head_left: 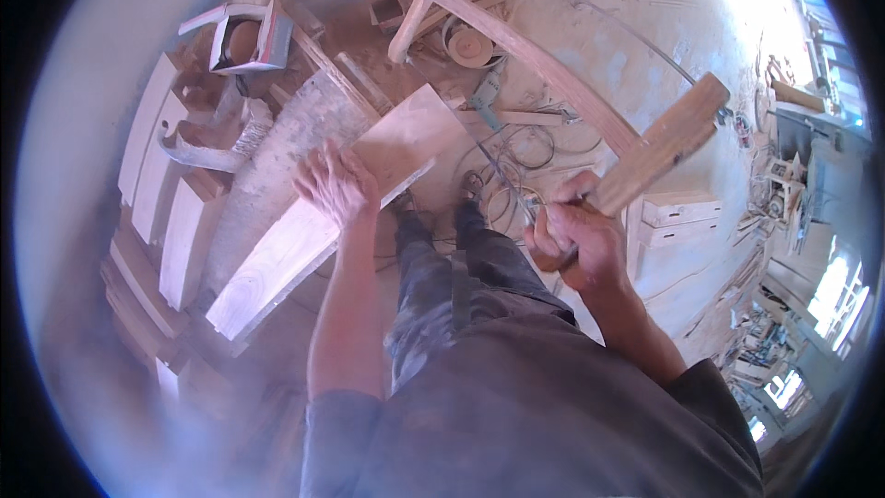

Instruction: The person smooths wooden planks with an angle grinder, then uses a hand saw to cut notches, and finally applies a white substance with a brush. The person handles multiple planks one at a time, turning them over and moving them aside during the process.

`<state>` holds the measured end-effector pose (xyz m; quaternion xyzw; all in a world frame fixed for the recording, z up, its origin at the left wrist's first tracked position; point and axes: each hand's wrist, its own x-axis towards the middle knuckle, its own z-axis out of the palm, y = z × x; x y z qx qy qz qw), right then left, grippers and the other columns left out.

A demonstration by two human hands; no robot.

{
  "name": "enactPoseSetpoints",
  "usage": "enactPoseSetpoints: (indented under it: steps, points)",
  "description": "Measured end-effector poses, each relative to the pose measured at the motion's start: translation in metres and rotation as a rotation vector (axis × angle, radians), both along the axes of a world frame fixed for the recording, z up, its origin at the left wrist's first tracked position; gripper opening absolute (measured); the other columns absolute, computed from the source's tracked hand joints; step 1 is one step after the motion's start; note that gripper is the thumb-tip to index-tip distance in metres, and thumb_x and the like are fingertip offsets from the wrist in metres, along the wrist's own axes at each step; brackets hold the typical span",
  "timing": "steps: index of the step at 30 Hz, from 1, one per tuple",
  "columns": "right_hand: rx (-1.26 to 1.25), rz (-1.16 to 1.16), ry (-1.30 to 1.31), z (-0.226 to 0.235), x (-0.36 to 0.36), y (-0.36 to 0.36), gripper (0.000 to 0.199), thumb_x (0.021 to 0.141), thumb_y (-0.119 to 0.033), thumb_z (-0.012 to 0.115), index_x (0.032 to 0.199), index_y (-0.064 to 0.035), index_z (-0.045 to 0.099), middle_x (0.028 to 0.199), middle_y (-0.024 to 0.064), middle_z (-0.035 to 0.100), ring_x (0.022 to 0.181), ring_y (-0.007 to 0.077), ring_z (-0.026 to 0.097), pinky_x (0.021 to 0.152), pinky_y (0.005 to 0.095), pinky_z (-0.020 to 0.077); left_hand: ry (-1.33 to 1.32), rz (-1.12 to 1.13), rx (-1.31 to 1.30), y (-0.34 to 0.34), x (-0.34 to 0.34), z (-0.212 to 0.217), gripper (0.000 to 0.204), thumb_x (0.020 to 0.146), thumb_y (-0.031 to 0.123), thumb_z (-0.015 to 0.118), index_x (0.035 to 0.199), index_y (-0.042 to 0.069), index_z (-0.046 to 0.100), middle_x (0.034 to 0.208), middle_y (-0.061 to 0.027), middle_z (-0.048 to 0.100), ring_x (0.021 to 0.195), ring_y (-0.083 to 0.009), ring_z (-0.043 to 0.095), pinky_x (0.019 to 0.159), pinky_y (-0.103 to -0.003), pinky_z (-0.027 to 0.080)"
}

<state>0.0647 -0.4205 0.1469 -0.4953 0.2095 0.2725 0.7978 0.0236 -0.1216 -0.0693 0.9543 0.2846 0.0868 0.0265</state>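
Observation:
My left hand (pixel 341 186) lies over a thick pale wooden plank (pixel 272 263), fingers spread across its top face. The plank slants from lower left to upper right on a worn, dusty bench (pixel 277 138). Closed around the near end of a wooden frame saw (pixel 539 60) is my right hand (pixel 585 238), beside the saw's stout end arm. The saw's thin blade (pixel 493 159) runs past the plank's far right end. Whether its teeth are in the wood, I cannot tell. A thin tension line stretches along the saw's other side.
Several cut wooden pieces (pixel 192 235) stand at the left. Behind them is an open box (pixel 249 40). On the dusty floor lie a greenish power tool (pixel 486 94), looped cables (pixel 530 146) and a round container (pixel 470 44). Pale wooden blocks (pixel 679 219) sit at right.

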Motion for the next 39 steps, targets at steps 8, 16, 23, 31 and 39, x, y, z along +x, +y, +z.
enactPoseSetpoints:
  steps: [8, 16, 23, 31, 39]
  points:
    - [-0.267, 0.206, -0.113, 0.062, -0.004, -0.02, 0.015, 0.093, 0.0, 0.049, 0.095, -0.0119, 0.041, 0.057, 0.0009, 0.032, 0.047, 0.0117, 0.032, 0.056, 0.036, 0.04, 0.095, 0.038, -0.143, -0.013, 0.019, 0.026, 0.04, 0.102, 0.036, 0.048, 0.12, 0.009, 0.071, 0.117, -0.0153, 0.067, 0.111, -0.0375, 0.056, 0.106, -0.053, 0.035]
    - [-0.072, 0.053, 0.051, -0.024, 0.058, 0.046, 0.015, 0.099, -0.002, 0.05, 0.109, -0.0104, 0.045, 0.062, -0.0002, 0.037, 0.057, 0.0137, 0.039, 0.066, 0.0407, 0.0424, 0.046, 0.024, -0.14, -0.012, 0.02, 0.025, 0.034, 0.1, 0.035, 0.05, 0.109, 0.009, 0.071, 0.111, -0.0165, 0.066, 0.107, -0.0385, 0.057, 0.103, -0.054, 0.036]
    - [-0.365, 0.31, -0.165, 0.072, -0.002, -0.016, 0.013, 0.099, 0.001, 0.046, 0.1, -0.0116, 0.044, 0.056, -0.0008, 0.029, 0.045, 0.0112, 0.031, 0.051, 0.0341, 0.0368, 0.043, 0.031, -0.163, -0.013, 0.025, 0.029, 0.03, 0.098, 0.033, 0.053, 0.101, 0.007, 0.069, 0.108, -0.0166, 0.064, 0.106, -0.0368, 0.056, 0.104, -0.054, 0.034]
    - [-0.254, 0.114, -0.185, -0.082, 0.078, 0.062, 0.015, 0.1, -0.002, 0.054, 0.092, -0.0126, 0.046, 0.061, -0.0016, 0.033, 0.052, 0.0123, 0.035, 0.054, 0.0352, 0.0355, 0.036, 0.029, -0.187, -0.009, 0.026, 0.028, 0.031, 0.098, 0.033, 0.053, 0.1, 0.007, 0.069, 0.109, -0.0165, 0.064, 0.107, -0.0373, 0.056, 0.104, -0.054, 0.034]
    - [-0.429, 0.246, -0.068, 0.053, -0.006, -0.038, 0.026, 0.091, 0.003, 0.061, 0.078, -0.013, 0.046, 0.063, -0.0003, 0.038, 0.05, 0.0144, 0.041, 0.048, 0.0352, 0.0357, 0.061, 0.039, -0.234, -0.012, 0.022, 0.032, 0.035, 0.098, 0.037, 0.052, 0.105, 0.006, 0.067, 0.112, -0.0166, 0.062, 0.109, -0.0379, 0.054, 0.104, -0.055, 0.033]
